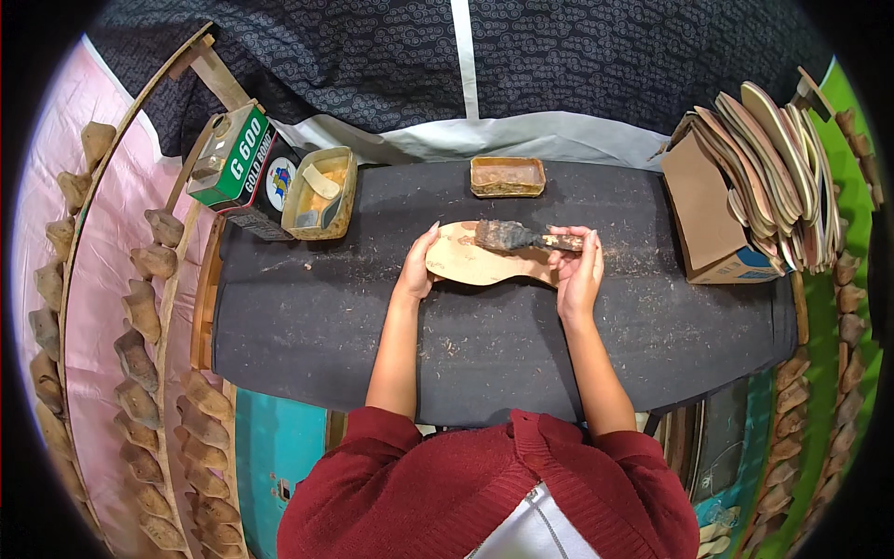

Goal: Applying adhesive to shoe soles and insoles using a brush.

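Observation:
Over the middle of the dark table I hold a tan, sole-shaped piece [477,267], curved along its near edge. Its left, wider end is gripped by my left hand [417,266], thumb on top and fingers at the edge. My right hand [579,270] is closed around the handle of a worn brush [503,236], near the piece's narrower end. The brush's dark, clotted head lies over the upper surface of the sole piece. Whether my right fingers also support the sole piece from below is hidden.
Back left stand a green and black metal can [226,154] and a tub [345,212] with flat tools inside. A shallow amber tray [507,192] sits at the far middle. At right, a cardboard box [698,210] holds several soles [768,158]. Wooden shoe lasts [140,309] line racks on both sides.

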